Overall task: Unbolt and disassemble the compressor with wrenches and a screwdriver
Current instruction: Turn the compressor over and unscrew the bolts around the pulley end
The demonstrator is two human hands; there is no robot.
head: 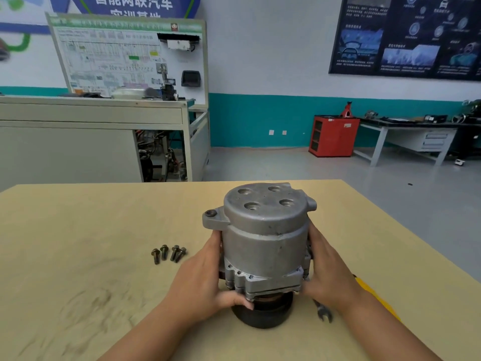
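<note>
Left hand [205, 280], right hand [329, 272] clamp upright compressor [265, 238] sides, forearms angled inward.

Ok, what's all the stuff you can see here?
grey metal compressor: one, grey with a black pulley underneath, standing mid-table
dark steel bolts: four, dark grey, on the table left of the compressor
silver open-end wrench: one, silver, on the table, partly under the right arm
yellow-handled tool: one, yellow, beside the right arm, mostly hidden
tan wooden table: one, tan, under everything
red metal cabinet: one, red, back wall
left hand: one, gripping the compressor's left side
right hand: one, gripping its right side
</note>
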